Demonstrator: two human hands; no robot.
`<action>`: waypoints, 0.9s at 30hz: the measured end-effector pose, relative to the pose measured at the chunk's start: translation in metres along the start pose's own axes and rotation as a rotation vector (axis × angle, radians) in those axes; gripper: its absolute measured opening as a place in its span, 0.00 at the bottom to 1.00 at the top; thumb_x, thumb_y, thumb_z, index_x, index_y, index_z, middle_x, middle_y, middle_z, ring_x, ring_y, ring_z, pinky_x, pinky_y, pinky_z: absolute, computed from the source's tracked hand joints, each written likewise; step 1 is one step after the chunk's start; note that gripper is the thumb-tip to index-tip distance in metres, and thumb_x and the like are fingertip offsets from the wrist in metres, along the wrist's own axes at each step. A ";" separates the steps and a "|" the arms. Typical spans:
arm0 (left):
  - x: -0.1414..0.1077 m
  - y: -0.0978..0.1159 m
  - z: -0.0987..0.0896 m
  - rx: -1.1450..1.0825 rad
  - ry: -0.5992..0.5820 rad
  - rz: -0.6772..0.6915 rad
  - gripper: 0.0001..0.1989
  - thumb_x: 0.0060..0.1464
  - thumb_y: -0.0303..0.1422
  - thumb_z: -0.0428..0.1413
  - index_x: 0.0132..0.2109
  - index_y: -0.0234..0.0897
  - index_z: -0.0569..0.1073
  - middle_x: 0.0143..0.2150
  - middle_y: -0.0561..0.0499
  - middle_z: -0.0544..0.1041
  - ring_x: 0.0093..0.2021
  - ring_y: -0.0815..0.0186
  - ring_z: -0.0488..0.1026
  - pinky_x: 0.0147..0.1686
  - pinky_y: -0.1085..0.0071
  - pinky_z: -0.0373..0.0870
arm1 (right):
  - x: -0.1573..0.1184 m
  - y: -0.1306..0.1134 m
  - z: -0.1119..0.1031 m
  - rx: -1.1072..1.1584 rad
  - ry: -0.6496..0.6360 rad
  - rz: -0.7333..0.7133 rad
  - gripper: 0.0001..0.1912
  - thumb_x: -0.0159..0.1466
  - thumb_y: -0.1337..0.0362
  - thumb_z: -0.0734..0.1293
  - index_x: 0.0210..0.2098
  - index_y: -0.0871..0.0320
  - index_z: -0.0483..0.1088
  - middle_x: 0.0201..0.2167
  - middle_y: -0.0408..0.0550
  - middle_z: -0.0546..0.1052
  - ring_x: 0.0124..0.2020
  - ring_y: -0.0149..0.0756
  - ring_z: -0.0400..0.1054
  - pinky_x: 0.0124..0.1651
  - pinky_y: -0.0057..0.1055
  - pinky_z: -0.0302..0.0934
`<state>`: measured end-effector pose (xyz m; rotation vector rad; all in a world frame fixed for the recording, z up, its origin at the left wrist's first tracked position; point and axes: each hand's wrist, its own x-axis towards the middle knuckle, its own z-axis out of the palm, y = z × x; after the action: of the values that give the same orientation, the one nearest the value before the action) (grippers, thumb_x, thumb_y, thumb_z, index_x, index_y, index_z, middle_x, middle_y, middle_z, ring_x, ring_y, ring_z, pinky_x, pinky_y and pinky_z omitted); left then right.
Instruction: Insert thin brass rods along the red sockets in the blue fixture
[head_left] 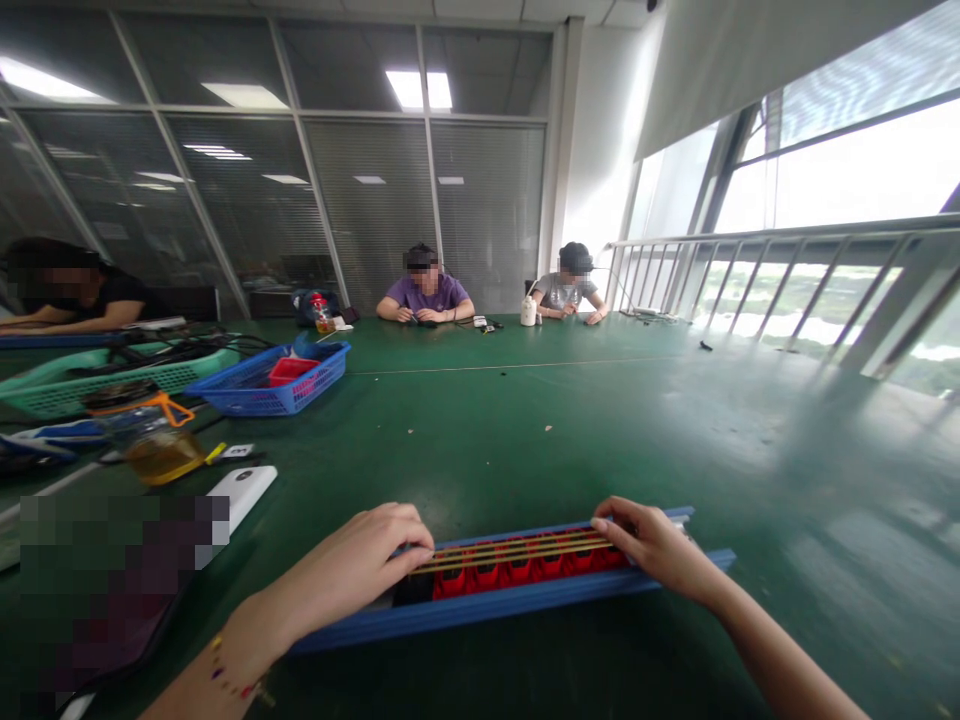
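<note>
A long blue channel-like frame [510, 607] lies on the table in front of me, with a row of red pieces with dark openings [520, 572] inside it. Several thin tan strands [517, 549] run lengthwise above the red row; I cannot tell whether they are sticks or cords. At their left end, my left hand [379, 545] is closed, thumb and fingers pinching them. My right hand [651, 540] is curled round the right end of the strands, its thumb and fingertips against them. A black piece [414, 590] sits in the frame beside my left hand.
Left of me are a white-edged device [251, 490], a jar of amber liquid [161, 450], a blue basket [251, 400] holding a red box, and a green basket [176, 375] with dark cables. Two people sit across the green table [570, 450]; another sits far left.
</note>
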<state>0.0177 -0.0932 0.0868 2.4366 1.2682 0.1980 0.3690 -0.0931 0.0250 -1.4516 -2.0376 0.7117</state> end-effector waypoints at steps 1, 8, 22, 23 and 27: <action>0.001 -0.001 0.000 -0.003 -0.004 0.004 0.16 0.57 0.39 0.43 0.35 0.42 0.74 0.35 0.51 0.72 0.38 0.66 0.68 0.39 0.74 0.60 | 0.000 0.000 0.000 0.000 -0.003 0.000 0.19 0.61 0.49 0.57 0.34 0.57 0.69 0.23 0.42 0.71 0.24 0.31 0.62 0.26 0.25 0.55; 0.008 -0.008 0.000 -0.082 -0.051 0.002 0.15 0.55 0.40 0.44 0.34 0.41 0.74 0.36 0.52 0.71 0.38 0.66 0.68 0.38 0.74 0.60 | -0.001 -0.002 -0.002 -0.002 -0.016 0.004 0.18 0.60 0.49 0.58 0.34 0.56 0.69 0.25 0.43 0.73 0.26 0.32 0.63 0.27 0.25 0.56; -0.006 -0.011 -0.032 0.171 0.243 0.020 0.14 0.56 0.41 0.45 0.35 0.45 0.75 0.36 0.53 0.72 0.37 0.67 0.68 0.37 0.75 0.60 | -0.001 -0.002 -0.004 -0.003 -0.046 0.015 0.18 0.60 0.49 0.57 0.36 0.55 0.68 0.26 0.43 0.72 0.27 0.32 0.64 0.28 0.26 0.57; -0.006 -0.015 -0.036 0.198 0.284 0.013 0.14 0.55 0.41 0.46 0.36 0.45 0.75 0.37 0.53 0.72 0.38 0.66 0.68 0.38 0.75 0.61 | -0.001 -0.001 -0.004 0.008 -0.043 0.015 0.17 0.60 0.49 0.58 0.37 0.55 0.68 0.25 0.42 0.72 0.26 0.32 0.64 0.27 0.26 0.57; 0.001 -0.031 -0.048 0.256 0.391 -0.047 0.16 0.54 0.43 0.45 0.36 0.43 0.74 0.39 0.52 0.72 0.38 0.65 0.68 0.38 0.74 0.62 | -0.002 0.007 -0.005 0.059 -0.011 0.026 0.16 0.60 0.50 0.59 0.40 0.54 0.63 0.22 0.39 0.70 0.22 0.30 0.63 0.24 0.25 0.56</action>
<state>-0.0192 -0.0632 0.1186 2.6682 1.5990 0.5532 0.3778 -0.0921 0.0238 -1.4463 -1.9926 0.7859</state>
